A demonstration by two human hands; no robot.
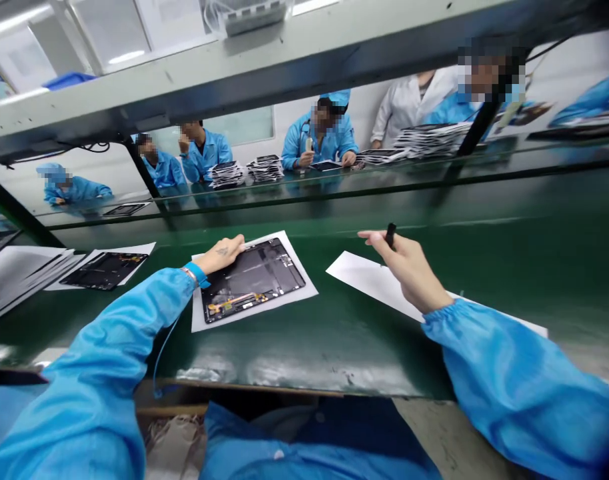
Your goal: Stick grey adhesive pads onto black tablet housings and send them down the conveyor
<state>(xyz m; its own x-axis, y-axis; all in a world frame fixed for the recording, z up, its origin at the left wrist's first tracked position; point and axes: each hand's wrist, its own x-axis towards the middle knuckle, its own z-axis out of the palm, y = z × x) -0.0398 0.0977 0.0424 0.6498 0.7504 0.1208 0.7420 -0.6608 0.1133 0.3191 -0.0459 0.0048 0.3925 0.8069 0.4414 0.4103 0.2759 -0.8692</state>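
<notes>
In the head view, an opened tablet [257,273] lies on a white sheet [304,287], its dark inside and orange flex cables facing up. My left hand [222,255] is at the tablet's upper left edge, fingers bent over it and partly hidden. A blue wrist strap [198,273] circles that wrist. To the right, my right hand [407,267] is closed around a black pen [390,233], with only its upper end showing; the index finger points left. Under this hand lies a white strip of paper [357,270], partly covered by hand and sleeve.
Another opened tablet [104,269] lies on paper at the left, beside a stack of white sheets [22,280]. A metal shelf beam [184,90] crosses above the green bench [304,360]. Beyond it, several co-workers in blue sit near stacked tablets [227,175].
</notes>
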